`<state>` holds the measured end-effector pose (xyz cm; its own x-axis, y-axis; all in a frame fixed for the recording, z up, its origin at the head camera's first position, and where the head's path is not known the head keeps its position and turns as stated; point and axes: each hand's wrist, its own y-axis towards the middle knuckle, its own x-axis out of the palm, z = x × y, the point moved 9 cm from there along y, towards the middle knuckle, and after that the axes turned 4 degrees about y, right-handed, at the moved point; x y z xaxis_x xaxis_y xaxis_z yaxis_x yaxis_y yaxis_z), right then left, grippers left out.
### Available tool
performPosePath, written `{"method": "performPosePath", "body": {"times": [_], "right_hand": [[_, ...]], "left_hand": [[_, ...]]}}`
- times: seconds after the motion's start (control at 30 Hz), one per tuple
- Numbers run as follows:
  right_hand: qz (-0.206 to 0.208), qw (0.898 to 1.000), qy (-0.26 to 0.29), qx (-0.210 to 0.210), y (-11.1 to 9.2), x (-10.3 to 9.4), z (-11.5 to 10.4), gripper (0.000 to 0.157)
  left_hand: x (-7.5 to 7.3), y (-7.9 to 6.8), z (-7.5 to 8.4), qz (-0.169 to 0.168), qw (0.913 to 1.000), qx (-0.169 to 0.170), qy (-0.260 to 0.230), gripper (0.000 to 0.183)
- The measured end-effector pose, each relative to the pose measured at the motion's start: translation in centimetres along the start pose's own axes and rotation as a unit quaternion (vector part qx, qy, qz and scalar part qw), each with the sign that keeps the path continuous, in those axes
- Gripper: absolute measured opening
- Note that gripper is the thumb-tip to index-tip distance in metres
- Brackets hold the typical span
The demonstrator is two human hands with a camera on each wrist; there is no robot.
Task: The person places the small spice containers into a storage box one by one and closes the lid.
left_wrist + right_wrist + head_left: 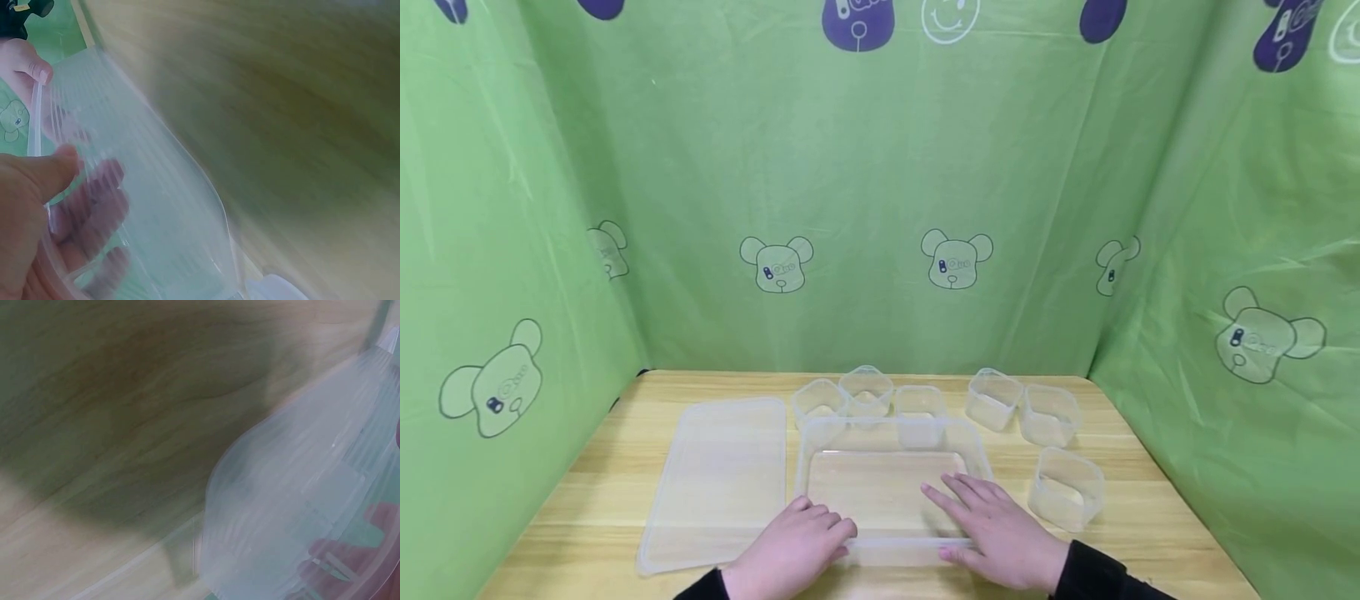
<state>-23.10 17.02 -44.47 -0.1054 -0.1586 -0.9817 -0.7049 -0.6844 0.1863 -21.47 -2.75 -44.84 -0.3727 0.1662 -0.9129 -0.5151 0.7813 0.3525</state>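
Box [891, 555], left fingers [833, 522] gripping, right fingers [947, 505] splayed, apparently pinching

1. Head view's pretty bright, soft even light on the green curtain [865, 183], fine detail a bit smooth.
2. Pale highlights run along the rim of the clear box [887, 544].
3. Left wrist cam's way dimmer, kinda hazy, murky shadow over the surface [287, 119].
4. Right wrist's hazy too: big dark shadow upper left, grain looks soft.
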Motion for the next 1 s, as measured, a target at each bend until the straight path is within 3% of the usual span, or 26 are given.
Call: {"method": "performPosePath", "body": {"times": [0.5, 0.8, 1.0], "right_hand": [[0.023, 1.000, 0.005, -0.015, 0.29, -0.06, -0.13, 0.061], [-0.013, 0.998, 0.059, -0.005, 0.27, -0.08, 0.17, 0.045], [0.010, 0.997, 0.066, -0.023, 0.05, -0.86, -0.09, 0.032]], "left_hand": [[0.01, -0.07, -0.11, 0.019, 0.9997, -0.006, -0.013, 0.012], [0.09, -0.12, -0.24, 0.029, 0.9994, -0.007, -0.019, 0.014], [0.14, -0.15, -0.28, 0.034, 0.9991, -0.009, -0.025, 0.017]]}}
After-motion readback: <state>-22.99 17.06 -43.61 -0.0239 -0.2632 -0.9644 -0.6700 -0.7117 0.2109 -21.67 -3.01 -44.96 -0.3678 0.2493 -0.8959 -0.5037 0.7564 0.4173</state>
